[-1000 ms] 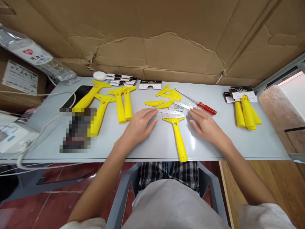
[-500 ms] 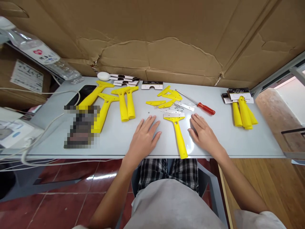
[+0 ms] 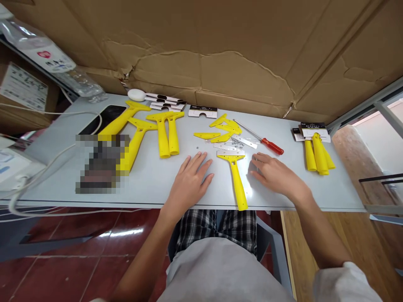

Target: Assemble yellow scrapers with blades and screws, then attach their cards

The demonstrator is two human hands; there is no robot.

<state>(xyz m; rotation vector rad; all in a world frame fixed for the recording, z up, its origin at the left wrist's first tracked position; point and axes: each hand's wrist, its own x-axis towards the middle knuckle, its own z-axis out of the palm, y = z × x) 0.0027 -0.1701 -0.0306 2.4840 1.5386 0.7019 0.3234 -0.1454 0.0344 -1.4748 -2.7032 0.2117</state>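
Left hand (image 3: 192,180) lies palm down on the shiny grey table (image 3: 340,193), fingers a bit spread, with nothing showing in it. Just right of it, between the two hands, is a yellow plastic scraper (image 3: 237,180) with a flat silver metal blade (image 3: 231,153). Its long handle points to the table's front edge. Right hand (image 3: 273,173) looks a little nearer, fingers close together and bent, thumb apart, nothing seen in it.
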